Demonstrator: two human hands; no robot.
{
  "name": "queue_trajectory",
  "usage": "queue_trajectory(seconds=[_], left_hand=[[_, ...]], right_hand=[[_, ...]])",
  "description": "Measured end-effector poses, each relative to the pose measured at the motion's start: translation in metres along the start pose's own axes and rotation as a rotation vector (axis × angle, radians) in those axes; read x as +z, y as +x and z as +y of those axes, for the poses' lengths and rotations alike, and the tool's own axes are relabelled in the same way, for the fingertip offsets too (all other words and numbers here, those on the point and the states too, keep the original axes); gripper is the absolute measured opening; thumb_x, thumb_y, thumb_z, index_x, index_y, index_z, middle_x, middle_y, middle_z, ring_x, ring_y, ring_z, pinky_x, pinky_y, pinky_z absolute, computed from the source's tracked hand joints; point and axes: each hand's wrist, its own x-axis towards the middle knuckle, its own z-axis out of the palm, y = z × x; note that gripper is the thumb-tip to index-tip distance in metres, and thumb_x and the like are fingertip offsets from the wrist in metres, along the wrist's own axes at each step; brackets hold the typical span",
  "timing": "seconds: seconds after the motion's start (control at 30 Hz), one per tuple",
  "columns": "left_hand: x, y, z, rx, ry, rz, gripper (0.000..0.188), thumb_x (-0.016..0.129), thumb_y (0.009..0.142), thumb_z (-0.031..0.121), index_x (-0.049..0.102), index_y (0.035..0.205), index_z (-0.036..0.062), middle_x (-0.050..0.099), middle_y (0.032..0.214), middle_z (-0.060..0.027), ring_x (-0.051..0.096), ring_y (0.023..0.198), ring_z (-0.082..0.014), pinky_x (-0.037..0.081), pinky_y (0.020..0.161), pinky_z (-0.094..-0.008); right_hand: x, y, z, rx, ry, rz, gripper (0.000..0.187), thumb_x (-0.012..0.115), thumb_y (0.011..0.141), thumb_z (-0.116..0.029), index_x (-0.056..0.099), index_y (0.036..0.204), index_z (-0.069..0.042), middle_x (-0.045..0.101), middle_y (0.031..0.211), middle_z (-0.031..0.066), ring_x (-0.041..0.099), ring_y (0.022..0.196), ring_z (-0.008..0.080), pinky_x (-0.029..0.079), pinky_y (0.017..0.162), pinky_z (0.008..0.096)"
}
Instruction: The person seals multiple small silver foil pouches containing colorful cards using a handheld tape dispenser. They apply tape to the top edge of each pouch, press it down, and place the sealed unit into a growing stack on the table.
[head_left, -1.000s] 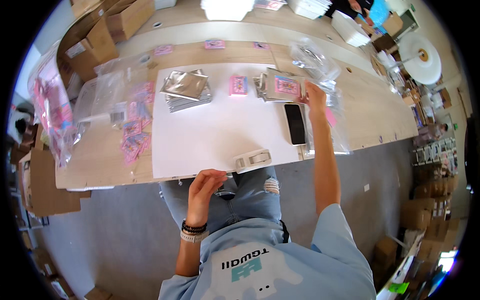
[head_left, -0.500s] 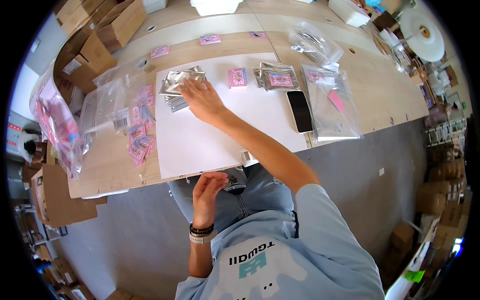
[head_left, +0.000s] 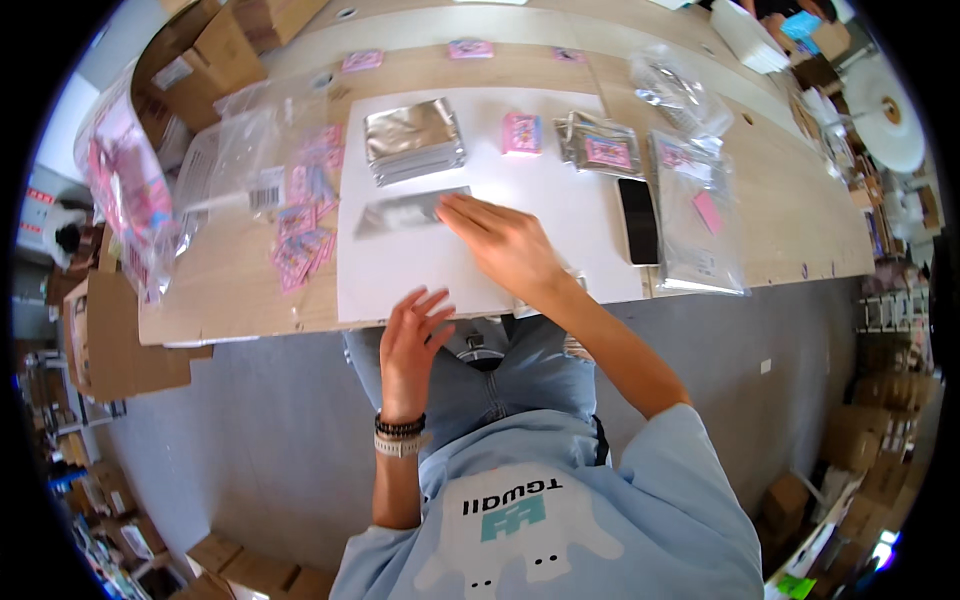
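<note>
My right hand (head_left: 505, 240) pinches the right end of a silver foil pouch (head_left: 405, 212), which is smeared by motion over the white sheet (head_left: 390, 280). Just beyond it lies a stack of silver foil pouches (head_left: 412, 135). Near the table's front edge my left hand (head_left: 408, 335) hovers with its fingers apart and nothing in them. A small stack of pink cards (head_left: 522, 134) sits on the sheet, to the right of the pouch stack. Further right are more foil pouches (head_left: 575, 145) with a pink card pack (head_left: 608, 152) on top.
A black-screened phone (head_left: 639, 222) lies by the sheet's right edge, beside a clear plastic bag (head_left: 695, 250). Loose pink cards (head_left: 300, 250) and a clear plastic basket (head_left: 205, 190) are on the left. Several card stacks (head_left: 470, 49) line the back. Cardboard boxes (head_left: 205, 90) stand far left.
My right hand has drawn a foil pouch off the stack toward me. My left hand has risen slightly and its fingers have spread. The whole view has shifted a little.
</note>
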Motion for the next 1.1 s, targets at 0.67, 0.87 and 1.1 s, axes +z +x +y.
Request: queue_trajectory(seconds=[0.67, 0.87, 1.1], left_hand=[[-0.027, 0.032, -0.044, 0.329, 1.397, 0.349, 0.048, 0.068, 0.100, 0.023, 0.049, 0.142, 0.0084, 0.071, 0.077, -0.0103, 0.070, 0.071, -0.0336, 0.054, 0.064, -0.0471], [-0.018, 0.026, -0.044, 0.441, 1.355, 0.374, 0.039, 0.067, 0.098, 0.010, 0.055, 0.135, 0.0073, 0.067, 0.084, -0.0086, 0.065, 0.073, -0.0300, 0.052, 0.067, -0.0444], [-0.022, 0.024, -0.039, 0.745, 1.590, 0.044, 0.043, 0.065, 0.093, 0.001, 0.062, 0.136, 0.0077, 0.058, 0.141, -0.0145, 0.054, 0.133, -0.0354, 0.046, 0.107, -0.0475]], right_hand=[[0.049, -0.017, 0.168, 0.308, -0.340, -0.090, 0.019, 0.064, 0.090, -0.005, 0.073, 0.107, -0.006, 0.074, 0.118, 0.0055, 0.070, 0.110, 0.0271, 0.062, 0.085, 0.0422], [0.038, -0.025, 0.173, 0.193, -0.353, 0.042, 0.017, 0.064, 0.089, -0.005, 0.073, 0.103, -0.008, 0.076, 0.105, 0.0047, 0.074, 0.096, 0.0249, 0.062, 0.077, 0.0387], [0.002, -0.008, 0.129, 0.115, -0.374, 0.303, 0.016, 0.072, 0.083, -0.002, 0.073, 0.097, -0.010, 0.078, 0.095, 0.0042, 0.077, 0.082, 0.0226, 0.061, 0.065, 0.0342]])
